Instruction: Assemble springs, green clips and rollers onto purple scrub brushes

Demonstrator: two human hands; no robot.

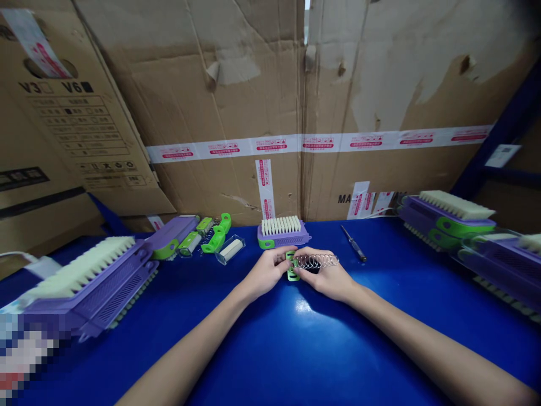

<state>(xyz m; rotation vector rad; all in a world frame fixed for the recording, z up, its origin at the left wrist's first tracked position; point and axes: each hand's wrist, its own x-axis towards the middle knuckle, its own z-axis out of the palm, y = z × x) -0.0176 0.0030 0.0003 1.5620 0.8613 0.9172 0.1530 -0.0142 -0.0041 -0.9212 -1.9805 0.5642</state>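
My left hand (pixel 270 269) pinches the green clip (pixel 292 272) — my right hand (pixel 324 273) holds the spring (pixel 316 261) against it, above the table (pixel 262 349).

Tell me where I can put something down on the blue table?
There's bare table between the forearms, and more between the screwdriver and the right-hand brushes. It's crowded at the back left, where green clips and a clear box sit close, and where the left hand and right hand hold the spring.
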